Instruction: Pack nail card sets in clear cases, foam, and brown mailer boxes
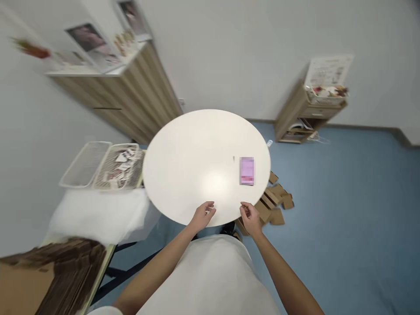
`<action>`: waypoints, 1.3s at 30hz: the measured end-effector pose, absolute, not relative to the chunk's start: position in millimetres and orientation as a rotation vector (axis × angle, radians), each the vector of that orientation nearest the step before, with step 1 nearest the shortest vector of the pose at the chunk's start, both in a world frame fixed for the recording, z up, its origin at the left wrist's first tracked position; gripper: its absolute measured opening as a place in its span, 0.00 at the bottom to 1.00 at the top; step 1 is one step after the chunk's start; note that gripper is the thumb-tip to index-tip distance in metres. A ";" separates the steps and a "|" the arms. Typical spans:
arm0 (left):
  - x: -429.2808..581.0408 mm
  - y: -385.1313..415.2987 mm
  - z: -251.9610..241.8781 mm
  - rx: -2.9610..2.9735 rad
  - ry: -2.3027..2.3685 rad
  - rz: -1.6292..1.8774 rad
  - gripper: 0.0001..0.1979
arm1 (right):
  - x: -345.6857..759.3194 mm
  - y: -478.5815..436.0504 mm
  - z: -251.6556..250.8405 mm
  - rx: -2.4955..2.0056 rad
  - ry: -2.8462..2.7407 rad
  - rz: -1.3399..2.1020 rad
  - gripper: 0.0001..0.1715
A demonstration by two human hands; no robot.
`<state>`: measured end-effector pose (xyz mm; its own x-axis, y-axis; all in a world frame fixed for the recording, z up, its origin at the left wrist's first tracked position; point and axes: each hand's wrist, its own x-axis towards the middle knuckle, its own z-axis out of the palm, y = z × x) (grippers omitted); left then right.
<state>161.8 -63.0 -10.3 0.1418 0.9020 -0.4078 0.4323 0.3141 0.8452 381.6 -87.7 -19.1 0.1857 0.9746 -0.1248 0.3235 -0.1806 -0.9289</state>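
Flat rectangular pinkish-purple item (247, 171) is too pixelated to read; bare left hand (204, 214) half-open, empty; bare right hand (250, 217) curled, can't tell if holding anything.

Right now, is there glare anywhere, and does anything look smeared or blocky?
Head view: a bright glare patch on the white table, toward its near side; head view: the purple-pink item is broken into coarse blocks; head view: the red-and-green object at upper left is smeared, its details unclear.
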 end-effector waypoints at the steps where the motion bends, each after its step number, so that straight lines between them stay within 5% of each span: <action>1: 149.1 -67.1 -7.9 1.272 1.484 0.577 0.19 | 368.7 -84.0 -17.0 -1.627 -1.296 1.022 0.18; 16: -91.9 -164.8 -1.5 0.840 1.856 1.136 0.28 | 100.7 -82.1 1.7 -1.251 -1.689 1.645 0.24; 22: -147.6 -185.7 -3.4 0.746 1.820 1.208 0.23 | 40.4 -79.7 13.8 -1.203 -1.840 1.759 0.23; 39: -237.9 -88.0 1.4 0.670 1.828 1.183 0.19 | -71.3 34.9 -1.0 -1.320 -1.640 1.842 0.23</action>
<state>-237.9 -88.0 1.4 -0.5071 0.7841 -0.3578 -0.0049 0.4126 0.9109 -71.3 34.9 -1.0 -0.5091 0.7595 -0.4050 0.3147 -0.2737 -0.9089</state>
